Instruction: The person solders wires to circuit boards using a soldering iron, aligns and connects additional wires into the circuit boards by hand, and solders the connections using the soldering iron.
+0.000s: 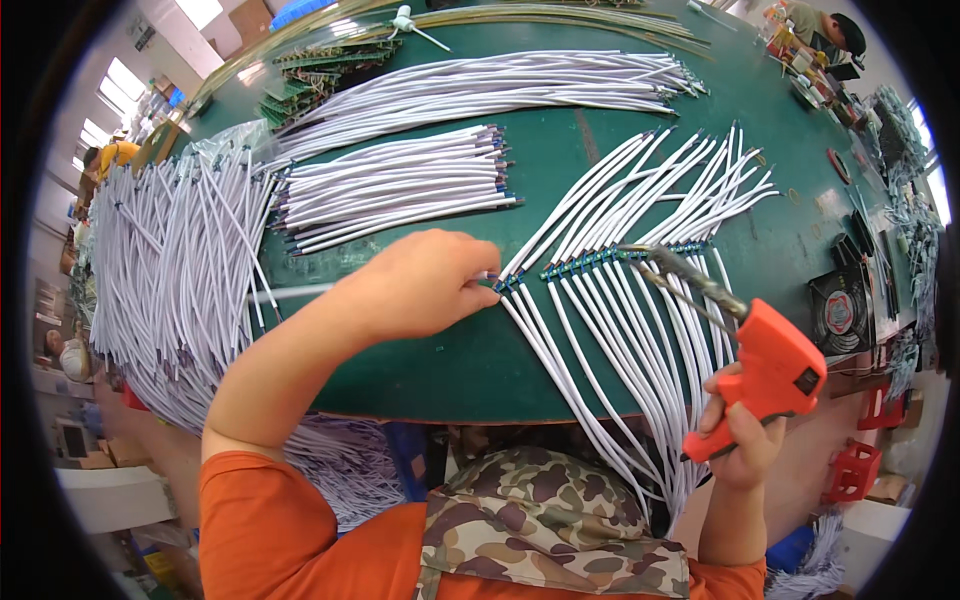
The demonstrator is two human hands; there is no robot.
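Note:
My left hand (435, 280) pinches a white cable (290, 293), which passes behind my forearm and looks blurred at its left end. Its coloured wire tip meets the left end of a row of small green circuit boards (600, 257). White cables (590, 340) run from both sides of that row, some fanning away and others hanging over the near table edge. In my right hand (745, 440) is a red soldering gun (775, 365), gripped by its handle, with its metal barrel slanting up left over the boards. Whether its tip touches one cannot be seen clearly.
A bundle of cut white cables (400, 190) lies on the green table (450, 370), with a longer bundle (500, 85) behind it. A big heap of cables (175, 270) drapes over the left edge. A dark fan (840, 310) stands at right. Other people sit at the far left and far right.

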